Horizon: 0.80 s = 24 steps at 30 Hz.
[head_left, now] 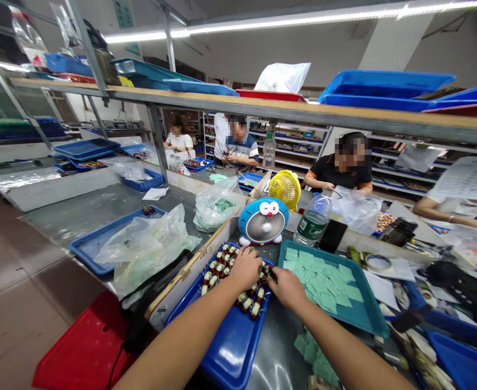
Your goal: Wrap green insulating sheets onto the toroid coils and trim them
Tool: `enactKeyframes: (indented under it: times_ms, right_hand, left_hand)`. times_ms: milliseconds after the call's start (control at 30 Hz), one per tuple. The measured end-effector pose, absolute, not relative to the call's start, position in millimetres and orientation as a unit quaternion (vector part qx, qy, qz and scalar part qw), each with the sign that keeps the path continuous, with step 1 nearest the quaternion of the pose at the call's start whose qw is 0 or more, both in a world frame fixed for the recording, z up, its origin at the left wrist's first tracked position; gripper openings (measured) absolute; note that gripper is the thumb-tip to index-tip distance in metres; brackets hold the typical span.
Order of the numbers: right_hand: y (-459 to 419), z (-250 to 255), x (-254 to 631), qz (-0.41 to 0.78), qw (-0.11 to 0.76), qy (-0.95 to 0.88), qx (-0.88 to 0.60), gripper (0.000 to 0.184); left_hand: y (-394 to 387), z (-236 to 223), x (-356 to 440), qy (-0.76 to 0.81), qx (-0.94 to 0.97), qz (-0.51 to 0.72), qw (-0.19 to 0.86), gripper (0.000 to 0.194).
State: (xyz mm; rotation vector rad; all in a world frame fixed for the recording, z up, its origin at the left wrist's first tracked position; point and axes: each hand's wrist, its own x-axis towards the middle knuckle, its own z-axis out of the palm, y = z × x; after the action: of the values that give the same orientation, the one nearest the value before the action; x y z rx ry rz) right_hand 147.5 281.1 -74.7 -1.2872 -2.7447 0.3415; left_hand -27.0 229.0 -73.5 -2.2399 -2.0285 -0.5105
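A blue tray (227, 346) lies in front of me, its far part filled with rows of small coil-like parts (217, 267) that have pale yellow tops and red-brown sides. Over these rows is my left hand (247, 269), fingers curled down and closed; what they grip is hidden. At the tray's right rim my right hand (287, 287) is closed, thumb and fingers pinching a small dark coil-like part (268, 272). Beside that hand sits a teal tray (374, 317) of pale green square pieces (323, 281).
A blue cartoon-faced fan (263, 222), a water bottle (313, 219) and a black phone (333, 236) stand beyond the trays. A wooden divider (193, 265) runs along the left. Overhead is a shelf (222, 103). Several co-workers sit across the bench.
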Motion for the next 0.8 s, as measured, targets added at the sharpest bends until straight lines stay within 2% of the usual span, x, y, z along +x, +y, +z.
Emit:
enactKeyframes:
  times_ms: [133,300,433,500,633,800]
  right_hand:
    - [283.9,-76.3,141.0,0.112,0.066,-0.898,-0.419,0.023]
    - [272.7,-63.0,169.5,0.124,0.131,-0.896,-0.405,0.021]
    - [238.2,-53.6,242.1,0.149,0.211,-0.861,-0.438,0.044]
    - [214.2,-56.3,281.7,0.189,0.262,-0.821,-0.47,0.049]
    - [161.3,-66.8,321.0,0.28,0.303,-0.747,-0.521,0.048]
    - [105.3,-57.4,303.2,0.339,0.331,-0.748,-0.465,0.036]
  left_hand:
    - [222.0,-67.4,-26.4,-0.668,-0.714,-0.208,0.027,0.012]
    - [183.2,-38.8,-52.0,-0.709,-0.648,-0.275,0.023,0.034]
    - [103.6,-15.9,-88.2,-0.746,-0.591,-0.305,0.021,0.033]
    - [62.4,-13.1,-95.1,-0.771,-0.56,-0.302,0.025,0.028]
    - [25.8,-31.1,-76.1,-0.781,-0.574,-0.245,0.013,0.022]
    - [59.1,-67.2,-47.5,-0.792,-0.585,-0.168,0.058,0.036]
